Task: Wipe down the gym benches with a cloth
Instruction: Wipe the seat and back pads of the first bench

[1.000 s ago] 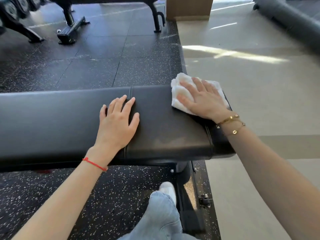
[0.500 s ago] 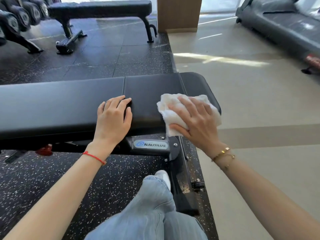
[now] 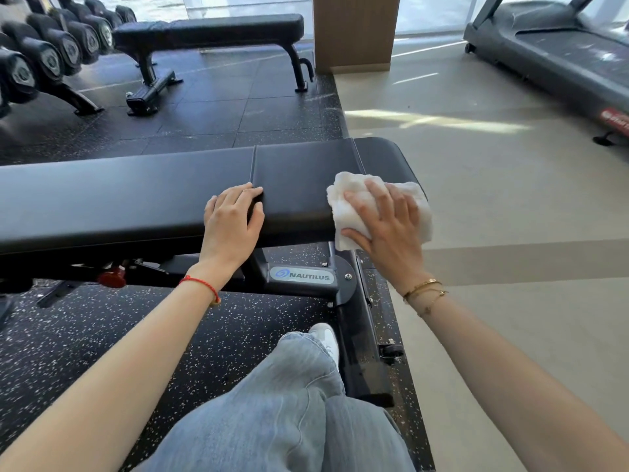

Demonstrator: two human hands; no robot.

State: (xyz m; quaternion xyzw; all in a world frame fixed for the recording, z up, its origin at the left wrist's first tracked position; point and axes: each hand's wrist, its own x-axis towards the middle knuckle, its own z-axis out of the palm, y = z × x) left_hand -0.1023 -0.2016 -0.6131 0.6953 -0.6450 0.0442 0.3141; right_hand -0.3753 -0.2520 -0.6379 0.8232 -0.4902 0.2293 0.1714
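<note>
The white cloth sits bunched at the near right end of the black bench, draped over the pad's front edge w/ a bit hanging below the lip. The right hand lies flat on top of it, fingers spread and fairly straight, pressing it into the vinyl rather than clenching it; thumb hooks the lower left corner of the wad. The left hand rests palm-down on the pad just left of the cloth, near the seam between the 2 cushions, fingers relaxed and curling slightly over the front edge, grasping nothing, prob. bracing. Judging by look, the cloth is terry-type: light, soft, floppy, no stiffness, so it will bunch and slide under the palm unless pressure stays even; best held by a flat palm across the middle w/ fingertips pinning the leading edge, not by a corner pinch. The pad looks smooth and a bit slick, firm foam under vinyl, so the cloth should glide easily; rounded edges and the seam groove likely need extra passes. Step in hand seems to be wiping the front edge at the right end; most of the long pad to the left looks yet to be covered, as far as can be judged. A second bench stands far across the dark rubber floor, w/ a dumbbell rack far left and a treadmill far right.
</note>
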